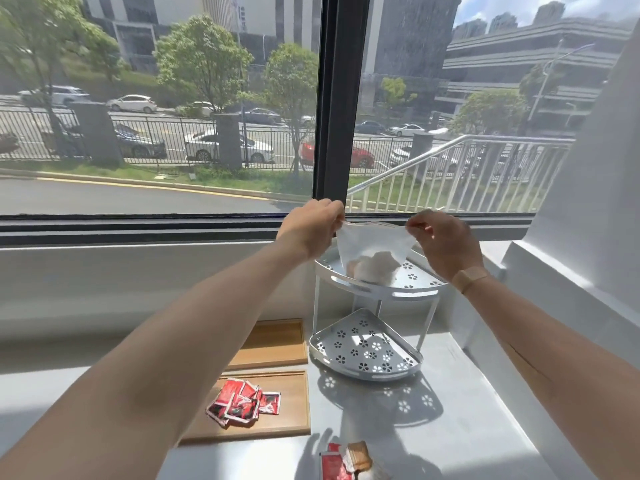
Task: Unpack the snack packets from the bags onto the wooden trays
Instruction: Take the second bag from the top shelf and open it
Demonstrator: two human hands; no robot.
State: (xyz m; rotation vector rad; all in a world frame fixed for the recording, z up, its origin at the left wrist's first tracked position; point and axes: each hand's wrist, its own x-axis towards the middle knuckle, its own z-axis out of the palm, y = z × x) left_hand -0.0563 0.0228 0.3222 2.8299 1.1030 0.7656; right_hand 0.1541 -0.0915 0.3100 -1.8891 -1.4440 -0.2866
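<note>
- The left hand (313, 225) and the right hand (441, 237) each pinch an upper corner of a translucent white plastic bag (372, 249), fingers curled on its rim, pulling the mouth apart between them.
- The bag hangs over the top tier of a white perforated metal corner rack (367, 355); its bottom seems to rest on that tier, though I cannot be sure it touches.
- Pale rounded packets (372, 266) show dimly through the bag's lower half; what they are I cannot tell.
- The nearer light wooden tray (294, 410) on the grey counter (467, 427) already carries a small heap of red foil snack packets (242, 403), so one lot looks unpacked.
- The farther light wooden tray (277, 344), just behind the first and beside the rack's lower tier, shows bare wood where the forearm does not hide it; I judge it is waiting for this bag's contents.
- At the near edge of the counter lie a few loose red and brown packets (346, 460), off both trays; these probably still need placing.
- My guess is the job is about half done: this bag is held open but not emptied, and I see no other bag from here.
</note>
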